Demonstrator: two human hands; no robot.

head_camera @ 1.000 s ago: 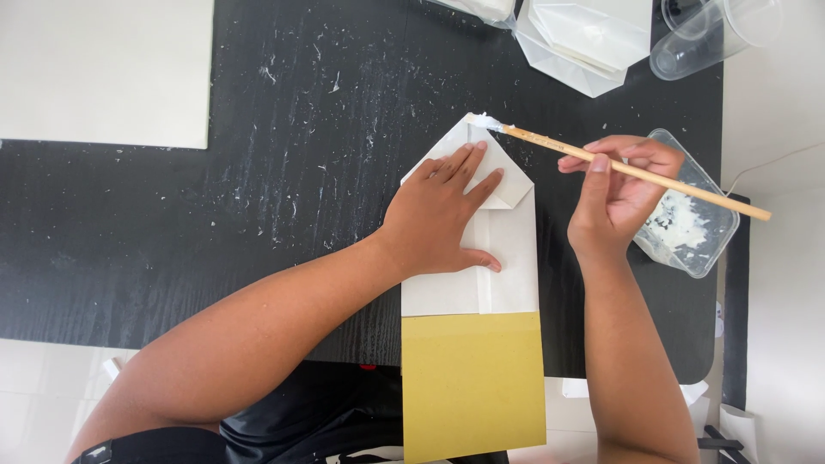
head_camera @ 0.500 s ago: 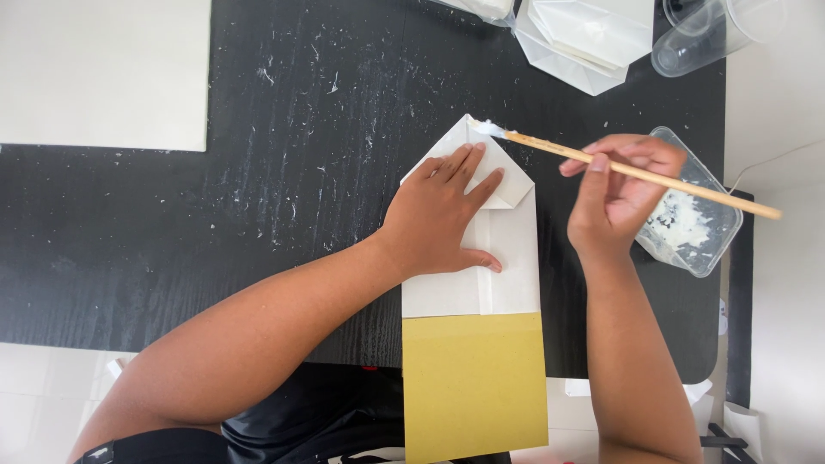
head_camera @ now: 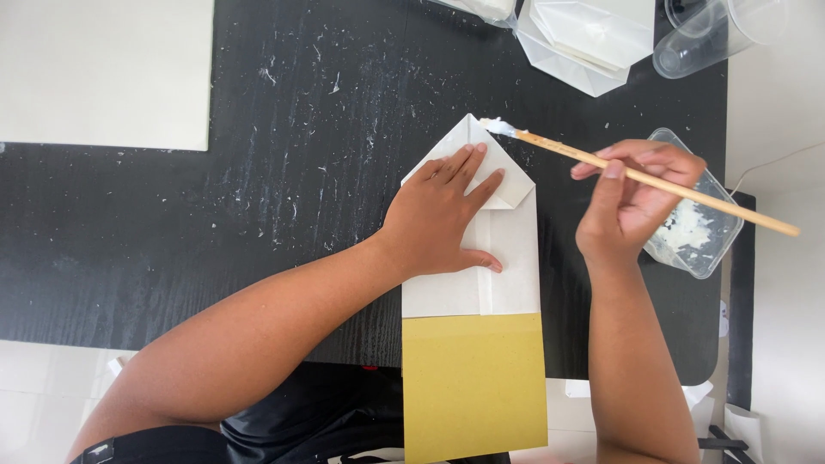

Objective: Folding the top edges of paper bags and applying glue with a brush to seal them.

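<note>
Head view, steeply down, close above table [head_camera: 258,215]

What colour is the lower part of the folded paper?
Mustard yellow; the lower part shows best in the head view.

Across the interval, the wooden brush [head_camera: 640,176] held in the right hand [head_camera: 632,202] has tilted slightly: its free rear end has dropped and swung further right, toward the edge of the black table [head_camera: 284,129]. The glue-laden bristle tip has edged a little toward the peak of the folded white paper [head_camera: 494,249], near its upper right edge. The right hand has shifted marginally with the handle.
</note>
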